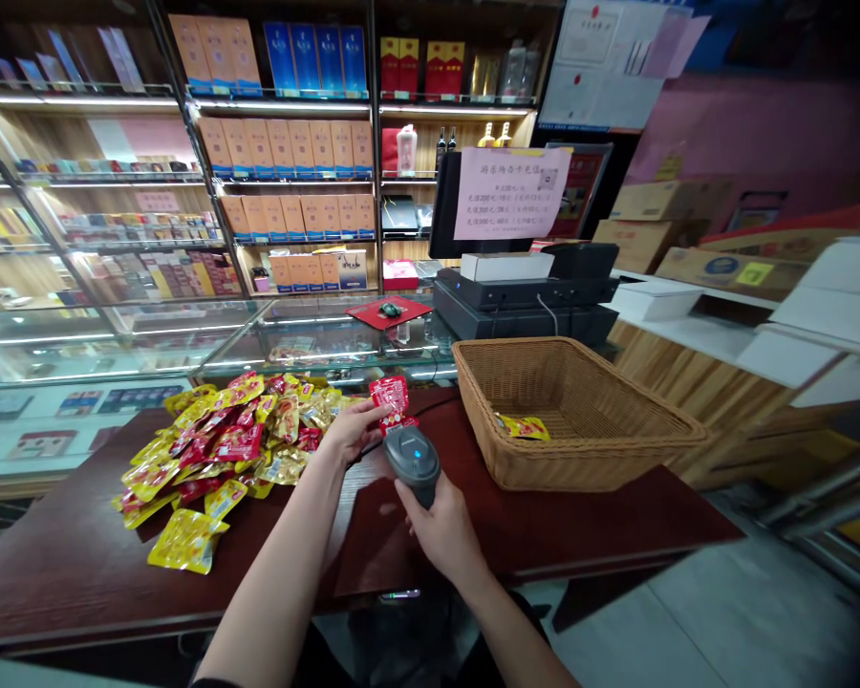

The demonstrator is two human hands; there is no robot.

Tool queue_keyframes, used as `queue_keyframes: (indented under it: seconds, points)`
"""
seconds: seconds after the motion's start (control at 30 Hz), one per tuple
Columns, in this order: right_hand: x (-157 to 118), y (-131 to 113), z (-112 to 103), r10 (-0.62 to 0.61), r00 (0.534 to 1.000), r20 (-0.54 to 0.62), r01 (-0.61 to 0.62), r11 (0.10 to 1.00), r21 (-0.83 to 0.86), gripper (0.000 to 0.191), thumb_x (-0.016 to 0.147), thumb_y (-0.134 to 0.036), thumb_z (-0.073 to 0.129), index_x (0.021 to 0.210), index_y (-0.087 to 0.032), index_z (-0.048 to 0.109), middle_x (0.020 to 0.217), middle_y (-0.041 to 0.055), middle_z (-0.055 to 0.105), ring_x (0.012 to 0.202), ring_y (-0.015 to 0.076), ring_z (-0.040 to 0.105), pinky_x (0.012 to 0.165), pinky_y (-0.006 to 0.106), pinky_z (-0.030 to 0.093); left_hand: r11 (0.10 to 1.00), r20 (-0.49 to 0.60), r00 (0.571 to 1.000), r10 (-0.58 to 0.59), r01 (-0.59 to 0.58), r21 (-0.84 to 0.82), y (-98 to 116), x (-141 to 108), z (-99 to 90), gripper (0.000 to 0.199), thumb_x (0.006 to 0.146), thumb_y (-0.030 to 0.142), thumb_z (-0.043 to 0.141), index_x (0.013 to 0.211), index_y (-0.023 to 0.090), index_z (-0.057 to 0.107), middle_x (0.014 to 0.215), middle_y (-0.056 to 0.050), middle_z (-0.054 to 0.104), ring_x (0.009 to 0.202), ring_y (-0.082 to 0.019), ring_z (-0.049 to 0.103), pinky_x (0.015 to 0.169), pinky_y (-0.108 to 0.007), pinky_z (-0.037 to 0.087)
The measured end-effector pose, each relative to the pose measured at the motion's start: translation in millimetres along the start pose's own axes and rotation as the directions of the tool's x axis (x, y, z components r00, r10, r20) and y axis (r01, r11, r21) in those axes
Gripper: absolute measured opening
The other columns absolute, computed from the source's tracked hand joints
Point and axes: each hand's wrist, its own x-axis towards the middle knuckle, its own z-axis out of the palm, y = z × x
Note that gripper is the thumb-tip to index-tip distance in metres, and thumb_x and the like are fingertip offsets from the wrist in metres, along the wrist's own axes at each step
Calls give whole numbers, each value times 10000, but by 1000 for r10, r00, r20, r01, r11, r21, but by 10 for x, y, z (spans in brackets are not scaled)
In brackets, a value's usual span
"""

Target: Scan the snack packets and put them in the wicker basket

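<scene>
Between the fingers of my left hand point(356, 430) is a red snack packet point(390, 396), held up above the dark red table point(373, 545). My right hand point(440, 526) is wrapped round the handle of a grey barcode scanner point(413, 459), which shows a small blue light. The scanner's front end is close to the packet's lower part and partly covers it. To the left of my left hand lies a heap of yellow, gold and red snack packets point(236, 441). On the right stands a wicker basket point(580, 470) with a yellow packet point(523, 427) inside.
Behind the basket are a black cash drawer point(523, 320) and a monitor with a paper notice point(508, 191). A red mat point(373, 313) with a mouse lies on the glass counter point(301, 334). Shelves of boxes point(293, 148) line the back; cardboard boxes point(645, 244) stand at right.
</scene>
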Motion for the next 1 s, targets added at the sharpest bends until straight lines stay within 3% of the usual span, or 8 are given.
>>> queue_keyframes:
  seconds: [0.3,0.63,1.0]
  points:
    - [-3,-44,-20,45,999,-11,-44,998,52,358,792,-495,645,929,-168,695,630,76,695,626,262,704,494,290,522,1000,-15,1000,-15,15,-7,10,-4,9,231,630,131,836,821,113,706,822,-96,740,650,-147,690,624,-229,562]
    - [0,10,-16,51,999,10,-51,998,43,370,808,-519,632,903,-164,680,531,51,658,493,236,666,456,279,499,1000,-19,1000,14,-15,-10,-15,14,12,197,680,104,786,861,85,712,832,-135,750,768,-213,723,686,-267,581]
    - [15,-23,-39,47,999,-1,-46,998,52,357,798,-503,632,927,-176,694,600,64,691,599,260,701,472,289,509,999,-17,1000,-11,10,-32,20,14,23,237,643,111,828,845,96,706,802,-104,739,637,-149,689,593,-224,567]
